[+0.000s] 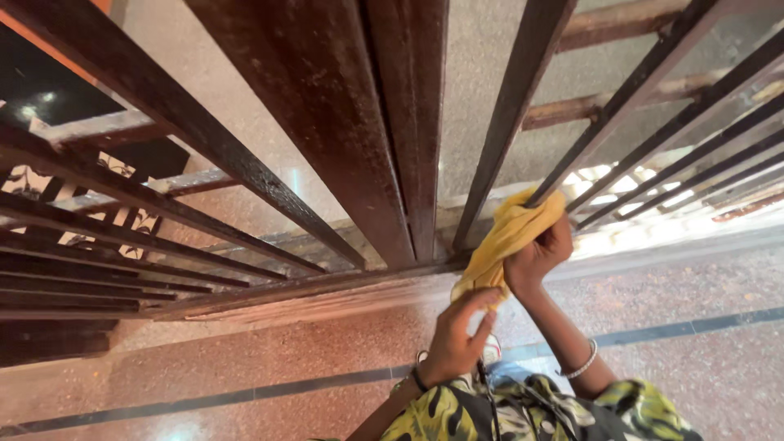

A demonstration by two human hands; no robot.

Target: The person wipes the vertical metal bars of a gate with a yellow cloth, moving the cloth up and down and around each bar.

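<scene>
Your right hand [539,253] is wrapped around the upper part of a yellow cloth [510,237], fingers curled and pressed together, bunching the fabric against the foot of a dark metal bar [506,114] of the grille [327,122], right where the bar meets the bottom rail [310,286]. A silver bangle [581,363] sits on that wrist.

Your left hand [457,339] is lower and nearer to you, just left of the right forearm. Its thumb and fingertips pinch the hanging lower end of the cloth, the other fingers loosely curled. A dark band [418,378] circles that wrist.

The cloth runs between both hands, upper end on the bar, lower end in your left pinch. The speckled reddish stone floor [245,351] with a dark inlaid stripe [204,400] lies below. Your green-and-black patterned sleeves [490,412] show at the near edge.
</scene>
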